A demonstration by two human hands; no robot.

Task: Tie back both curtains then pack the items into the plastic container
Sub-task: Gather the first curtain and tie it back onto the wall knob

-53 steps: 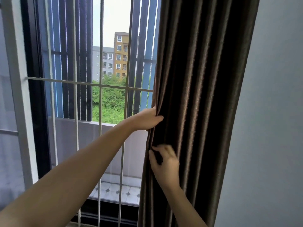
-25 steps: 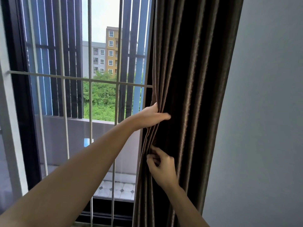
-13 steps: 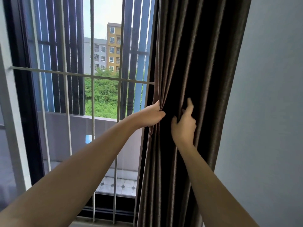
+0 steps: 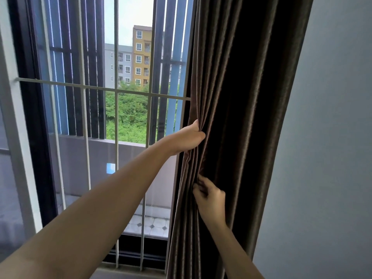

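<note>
A dark brown curtain (image 4: 237, 93) hangs in tight folds at the right side of the window, bunched against the wall. My left hand (image 4: 188, 137) grips its left edge at mid height, fingers curled round several folds. Lower down, my right hand (image 4: 209, 196) pinches folds of the same edge, its fingertips hidden in the fabric. No tie-back and no plastic container are in view.
A white metal window grille (image 4: 115, 91) with vertical bars spans the window left of the curtain. A dark window frame (image 4: 32, 117) stands at far left. A plain grey wall (image 4: 326, 158) fills the right side.
My right hand has dropped from mid height beside the left hand down to the lower folds and now pinches them. My left hand keeps its grip on the curtain edge.
</note>
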